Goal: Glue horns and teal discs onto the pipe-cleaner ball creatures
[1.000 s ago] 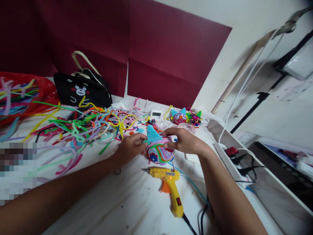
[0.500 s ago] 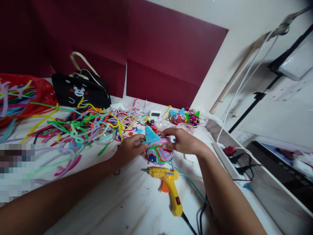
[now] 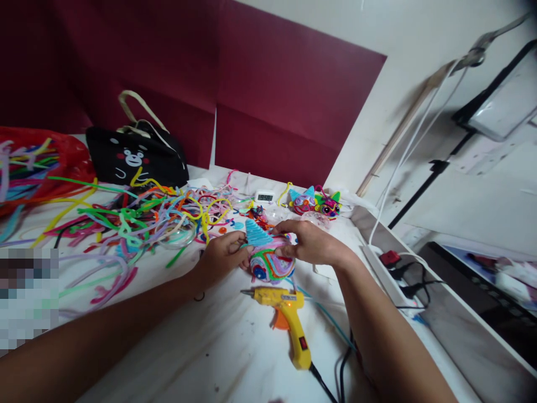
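Left hand [image 3: 222,254]: its fingers are bent and drawn together at the left base corner of a light-blue ridged triangle [image 3: 257,234].
Right hand [image 3: 312,242]: its fingers are parted, thumb on the front and forefinger over the top, gripping a rounded craft piece covered in multicoloured fuzzy stems [image 3: 272,267].
Craft piece: on the white counter [image 3: 188,347] between both hands, triangle upright on top, dark-blue round eye at lower left.
Since a second ago: both hands keep their hold; the triangle's tip sits slightly further left and lower, and the whole view has slid a little.
Glue gun: a yellow plastic glue gun with orange trigger [image 3: 289,305] lies just in front of the piece, nozzle pointing left.
Behind: a small white digital clock [image 3: 265,197], a blue-eared craft face [image 3: 302,201] and a green-eared craft face [image 3: 328,205].
Left side: a loose heap of coloured fuzzy stems [image 3: 128,224], then a black cloth bag [image 3: 155,159].
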A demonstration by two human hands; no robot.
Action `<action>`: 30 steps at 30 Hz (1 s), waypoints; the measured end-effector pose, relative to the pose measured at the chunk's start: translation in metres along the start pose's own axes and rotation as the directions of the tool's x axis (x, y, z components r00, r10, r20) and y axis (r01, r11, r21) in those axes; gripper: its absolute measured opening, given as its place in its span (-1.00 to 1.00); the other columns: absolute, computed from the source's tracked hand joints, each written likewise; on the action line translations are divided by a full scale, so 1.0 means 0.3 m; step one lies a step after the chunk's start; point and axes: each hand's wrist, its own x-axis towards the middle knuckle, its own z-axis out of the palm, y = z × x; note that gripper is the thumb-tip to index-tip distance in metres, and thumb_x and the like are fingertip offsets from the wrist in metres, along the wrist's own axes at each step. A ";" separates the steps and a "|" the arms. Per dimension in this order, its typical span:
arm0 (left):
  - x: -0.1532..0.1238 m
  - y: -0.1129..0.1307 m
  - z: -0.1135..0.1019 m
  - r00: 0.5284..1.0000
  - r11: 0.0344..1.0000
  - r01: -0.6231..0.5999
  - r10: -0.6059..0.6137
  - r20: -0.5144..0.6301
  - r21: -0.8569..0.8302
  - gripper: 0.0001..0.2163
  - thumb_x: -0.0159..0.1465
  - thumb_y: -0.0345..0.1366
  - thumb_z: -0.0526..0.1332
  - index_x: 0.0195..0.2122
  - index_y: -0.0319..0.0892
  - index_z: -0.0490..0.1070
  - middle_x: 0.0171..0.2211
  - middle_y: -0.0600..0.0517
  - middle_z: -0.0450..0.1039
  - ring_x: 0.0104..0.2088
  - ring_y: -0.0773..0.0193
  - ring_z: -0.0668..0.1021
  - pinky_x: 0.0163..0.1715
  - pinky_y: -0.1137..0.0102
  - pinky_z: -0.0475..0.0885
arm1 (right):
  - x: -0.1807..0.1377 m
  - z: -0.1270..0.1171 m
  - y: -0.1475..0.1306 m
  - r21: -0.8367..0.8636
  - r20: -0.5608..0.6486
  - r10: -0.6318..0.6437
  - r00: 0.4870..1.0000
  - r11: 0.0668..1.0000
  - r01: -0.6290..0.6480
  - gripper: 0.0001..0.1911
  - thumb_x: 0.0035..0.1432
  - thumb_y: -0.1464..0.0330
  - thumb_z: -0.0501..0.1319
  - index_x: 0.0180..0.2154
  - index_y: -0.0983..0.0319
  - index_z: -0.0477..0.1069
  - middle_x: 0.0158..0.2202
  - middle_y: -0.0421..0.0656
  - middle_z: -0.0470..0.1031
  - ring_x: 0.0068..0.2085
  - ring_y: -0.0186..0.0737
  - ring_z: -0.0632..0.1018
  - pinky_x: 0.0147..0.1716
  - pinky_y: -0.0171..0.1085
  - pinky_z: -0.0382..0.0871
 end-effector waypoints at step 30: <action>0.008 0.030 -0.001 1.000 0.990 -0.016 0.020 -0.025 0.143 -0.74 0.20 -0.12 0.23 -0.51 -0.13 0.26 -0.69 0.16 0.41 -0.69 0.34 0.45 -0.68 0.47 0.32 | -0.061 -0.031 0.001 0.015 -0.028 0.064 0.998 0.998 -0.064 -0.51 0.10 0.34 0.34 0.08 0.25 0.39 0.10 -0.02 0.47 0.08 -0.06 0.49 0.06 -0.14 0.36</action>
